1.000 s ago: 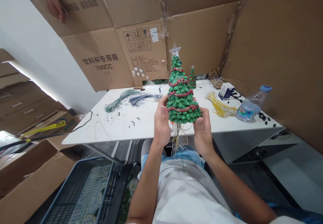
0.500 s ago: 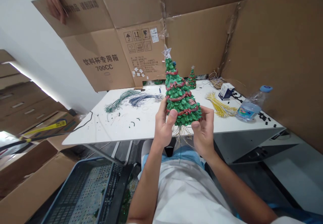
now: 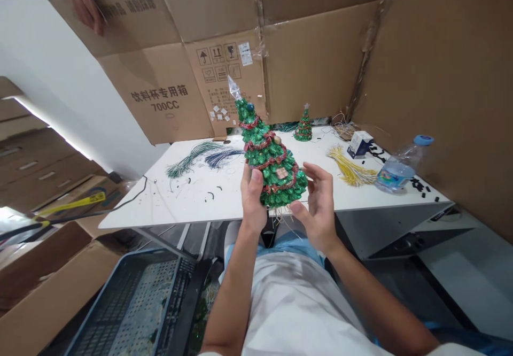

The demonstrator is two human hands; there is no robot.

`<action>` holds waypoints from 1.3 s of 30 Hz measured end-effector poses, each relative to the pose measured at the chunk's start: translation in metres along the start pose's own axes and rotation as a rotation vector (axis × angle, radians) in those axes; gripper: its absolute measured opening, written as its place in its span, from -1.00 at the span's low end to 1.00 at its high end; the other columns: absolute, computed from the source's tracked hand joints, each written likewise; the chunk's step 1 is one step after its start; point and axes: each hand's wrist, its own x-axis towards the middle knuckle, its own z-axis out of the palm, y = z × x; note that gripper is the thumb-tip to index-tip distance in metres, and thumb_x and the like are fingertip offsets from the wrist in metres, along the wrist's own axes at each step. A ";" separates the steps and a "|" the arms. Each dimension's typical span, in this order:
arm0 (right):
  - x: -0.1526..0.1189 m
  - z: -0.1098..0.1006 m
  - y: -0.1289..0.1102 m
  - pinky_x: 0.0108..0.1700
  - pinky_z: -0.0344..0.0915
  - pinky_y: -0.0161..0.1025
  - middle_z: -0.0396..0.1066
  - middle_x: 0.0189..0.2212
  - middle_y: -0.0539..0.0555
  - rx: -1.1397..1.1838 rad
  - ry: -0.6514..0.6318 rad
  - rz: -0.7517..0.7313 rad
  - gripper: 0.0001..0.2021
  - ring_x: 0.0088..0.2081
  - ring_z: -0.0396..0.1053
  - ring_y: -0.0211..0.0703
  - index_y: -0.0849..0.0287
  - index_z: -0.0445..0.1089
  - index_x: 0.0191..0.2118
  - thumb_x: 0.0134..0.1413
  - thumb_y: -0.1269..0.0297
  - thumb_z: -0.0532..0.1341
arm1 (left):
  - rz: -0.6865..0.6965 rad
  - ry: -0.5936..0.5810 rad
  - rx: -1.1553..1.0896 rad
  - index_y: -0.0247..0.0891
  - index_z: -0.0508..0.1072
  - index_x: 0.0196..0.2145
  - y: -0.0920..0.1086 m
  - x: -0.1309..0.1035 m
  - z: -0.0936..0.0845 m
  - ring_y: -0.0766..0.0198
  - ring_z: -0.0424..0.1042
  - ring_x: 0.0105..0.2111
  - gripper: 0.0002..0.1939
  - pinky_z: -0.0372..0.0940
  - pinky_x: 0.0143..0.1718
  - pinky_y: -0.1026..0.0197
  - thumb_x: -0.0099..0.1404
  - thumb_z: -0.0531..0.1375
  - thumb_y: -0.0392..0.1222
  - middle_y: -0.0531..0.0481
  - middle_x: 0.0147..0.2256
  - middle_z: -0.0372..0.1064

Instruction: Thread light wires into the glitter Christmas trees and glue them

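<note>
A green ornamental Christmas tree [image 3: 270, 158] with red garlands, small coloured ornaments and a clear star at its tip is raised above the table's front edge, its top leaning left. Thin wires hang from its underside. My left hand [image 3: 253, 195] is closed on its lower left side, thumb in front. At the lower right, my right hand [image 3: 318, 203] is open, its fingers spread around the tree's edge and the thumb close to the base; whether it touches there is hard to tell. A smaller similar tree [image 3: 303, 126] stands farther back on the white table [image 3: 224, 206].
Green wires [image 3: 192, 158], blue wires [image 3: 224, 157] and a yellow wire bundle [image 3: 350, 168] lie on the table. A small box [image 3: 359, 145] and a water bottle [image 3: 398, 166] stand right. Cardboard [image 3: 316, 67] walls the back; another person's hand [image 3: 87, 8] holds its upper left. A blue crate [image 3: 120, 262] sits below left.
The tree has turned in my hands and tipped left, its star moving left and now seen edge-on. My right hand has loosened and shifted slightly left.
</note>
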 end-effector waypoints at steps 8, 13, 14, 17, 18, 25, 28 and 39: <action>0.002 0.000 0.001 0.29 0.43 0.16 0.51 0.23 0.17 0.084 -0.010 0.035 -0.36 0.25 0.48 0.20 -0.06 0.41 0.32 0.25 -0.19 0.44 | 0.047 0.051 -0.031 0.04 0.31 0.13 0.005 0.000 0.003 0.02 0.46 0.34 -0.53 0.43 0.30 -0.03 0.55 0.15 0.39 -0.04 0.17 0.50; 0.004 0.003 -0.005 0.29 0.43 0.13 0.51 0.23 0.18 0.074 0.093 -0.001 -0.37 0.26 0.47 0.18 -0.05 0.43 0.30 0.22 -0.14 0.49 | 0.024 0.034 0.053 0.00 0.37 0.07 0.006 0.003 -0.004 0.07 0.55 0.14 -0.57 0.47 0.19 0.04 0.54 0.21 0.34 -0.02 0.07 0.51; 0.004 0.003 -0.005 0.30 0.42 0.12 0.50 0.22 0.18 0.078 0.105 -0.010 -0.39 0.26 0.47 0.17 -0.06 0.44 0.29 0.23 -0.12 0.50 | 0.030 0.029 0.065 -0.01 0.40 0.08 0.006 0.004 -0.005 0.07 0.55 0.14 -0.58 0.46 0.21 0.03 0.55 0.21 0.33 -0.03 0.08 0.51; 0.004 0.003 -0.003 0.30 0.40 0.11 0.49 0.20 0.16 0.078 0.132 -0.020 -0.41 0.24 0.47 0.14 -0.07 0.45 0.28 0.23 -0.07 0.52 | 0.059 -0.007 0.097 -0.05 0.47 0.17 0.007 0.005 -0.004 0.02 0.50 0.24 -0.54 0.38 0.32 -0.01 0.57 0.19 0.30 -0.09 0.16 0.52; 0.004 0.003 -0.002 0.31 0.40 0.12 0.49 0.20 0.15 0.066 0.136 -0.024 -0.40 0.24 0.47 0.14 -0.07 0.44 0.29 0.22 -0.07 0.52 | 0.066 -0.024 0.099 -0.06 0.49 0.19 0.007 0.005 -0.004 -0.01 0.49 0.27 -0.52 0.36 0.35 -0.03 0.58 0.19 0.30 -0.10 0.19 0.52; -0.001 0.002 0.004 0.34 0.37 0.27 0.43 0.19 0.18 -0.190 0.164 -0.194 -0.19 0.26 0.41 0.23 -0.07 0.38 0.38 0.06 0.04 0.63 | -0.013 -0.016 0.071 -0.11 0.56 0.19 0.007 0.000 0.000 -0.09 0.55 0.24 -0.42 0.43 0.32 -0.07 0.53 0.21 0.38 -0.12 0.16 0.60; -0.002 0.002 0.002 0.36 0.36 0.31 0.40 0.22 0.19 -0.237 0.151 -0.262 -0.12 0.30 0.39 0.28 -0.12 0.34 0.42 0.02 0.09 0.66 | -0.040 0.019 0.021 -0.10 0.57 0.19 0.004 -0.002 0.000 -0.09 0.55 0.26 -0.39 0.41 0.35 -0.08 0.51 0.21 0.41 -0.12 0.17 0.60; 0.022 -0.020 0.005 0.30 0.37 0.12 0.56 0.15 0.18 -0.008 0.009 -0.017 -0.57 0.22 0.48 0.14 -0.01 0.57 0.18 0.46 -0.15 0.25 | 0.075 0.233 -0.062 -0.11 0.64 0.13 0.010 0.005 0.001 -0.06 0.63 0.14 -0.40 0.55 0.17 -0.01 0.42 0.31 0.40 -0.12 0.01 0.65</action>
